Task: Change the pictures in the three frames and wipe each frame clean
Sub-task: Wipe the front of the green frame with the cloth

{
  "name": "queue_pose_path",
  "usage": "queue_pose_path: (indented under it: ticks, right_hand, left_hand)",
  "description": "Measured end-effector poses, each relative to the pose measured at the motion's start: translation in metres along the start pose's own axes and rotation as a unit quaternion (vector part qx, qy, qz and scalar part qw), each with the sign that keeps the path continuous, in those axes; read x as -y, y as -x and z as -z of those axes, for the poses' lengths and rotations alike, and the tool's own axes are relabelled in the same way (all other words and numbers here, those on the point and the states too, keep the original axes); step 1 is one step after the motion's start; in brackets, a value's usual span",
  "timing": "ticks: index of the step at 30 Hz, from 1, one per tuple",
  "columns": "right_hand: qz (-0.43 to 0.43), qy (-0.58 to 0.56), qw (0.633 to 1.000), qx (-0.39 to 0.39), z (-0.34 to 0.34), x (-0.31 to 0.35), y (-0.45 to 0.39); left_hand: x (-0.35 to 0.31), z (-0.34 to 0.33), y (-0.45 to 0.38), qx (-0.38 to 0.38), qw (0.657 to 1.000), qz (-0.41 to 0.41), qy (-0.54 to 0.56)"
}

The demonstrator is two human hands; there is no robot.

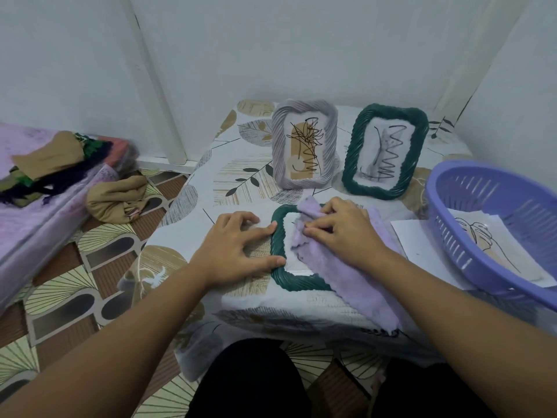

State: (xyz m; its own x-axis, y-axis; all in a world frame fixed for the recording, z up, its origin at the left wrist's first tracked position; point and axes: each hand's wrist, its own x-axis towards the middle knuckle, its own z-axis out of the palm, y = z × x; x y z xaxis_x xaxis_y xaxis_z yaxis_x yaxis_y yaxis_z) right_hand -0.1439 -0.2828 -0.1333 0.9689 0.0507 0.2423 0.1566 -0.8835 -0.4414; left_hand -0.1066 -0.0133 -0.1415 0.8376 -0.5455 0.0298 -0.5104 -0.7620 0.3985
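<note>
I see a green frame [278,254] lying flat on the counter [193,212] at about 6 o'clock of the covered top, nearest me. My left hand [238,248] lies flat beside it at its 9 o'clock, fingers spread wide and straight, thumb and forefinger tips touching the frame's left rim. My right hand [340,230] sits on a lilac cloth [355,279] draped over the frame's right half, fingers curled into the fabric and pinching it against the frame — the cloth trails off toward 5 o'clock, to the counter's near edge.

At 12 o'clock stand two more frames, upright and leaning back: a grey frame [304,147] with a brown-and-black drawing, and just to its 3 o'clock a second green frame [385,152] with a grey scribbled drawing. They stand close but apart.

At 3 o'clock a purple basket [452,206] holds a loose picture [494,242], and a white sheet [416,239] lies partly under it.

On the floor at 9 o'clock lies a tan garment [117,200].
</note>
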Motion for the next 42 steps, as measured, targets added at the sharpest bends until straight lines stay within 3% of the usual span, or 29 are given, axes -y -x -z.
queue_pose_path:
  ticks: [3, 8, 12, 17, 22, 27, 32, 38, 42]
  right_hand:
    - [-0.034, 0.023, 0.999, -0.029, -0.007, 0.011, -0.015]
    - [0.047, -0.042, 0.997, 0.035, -0.009, 0.003, 0.0]
    - [-0.022, -0.022, 0.999, -0.038, -0.008, 0.007, -0.017]
    - [0.044, -0.045, 0.997, 0.044, -0.01, 0.007, 0.0]
    - [-0.027, -0.015, 0.999, -0.035, -0.012, 0.014, -0.017]
    - [0.047, -0.058, 0.996, 0.041, -0.008, 0.0, 0.003]
    - [-0.029, 0.005, 0.999, -0.043, -0.009, 0.012, -0.012]
    - [0.051, -0.051, 0.997, 0.042, -0.004, 0.0, 0.015]
    - [-0.034, -0.015, 0.998, -0.044, -0.007, 0.006, -0.006]
  left_hand:
    - [-0.001, 0.0, 0.0, 0.0, 1.0, 0.002, 0.007]
    - [-0.001, 0.0, 0.0, -0.006, 1.0, 0.0, 0.002]
    - [-0.003, 0.001, -0.001, 0.0, 1.0, 0.006, 0.001]
    - [-0.002, 0.0, 0.0, -0.005, 1.0, 0.003, 0.004]
    - [-0.002, 0.0, -0.001, -0.006, 1.0, 0.005, 0.004]
    - [-0.002, 0.0, -0.001, -0.004, 1.0, 0.005, 0.01]
    - [-0.003, 0.0, 0.0, -0.009, 1.0, 0.005, 0.01]
    - [-0.002, -0.001, 0.0, -0.013, 1.0, 0.002, 0.022]
    - [-0.001, -0.002, -0.001, -0.02, 1.0, 0.003, 0.023]
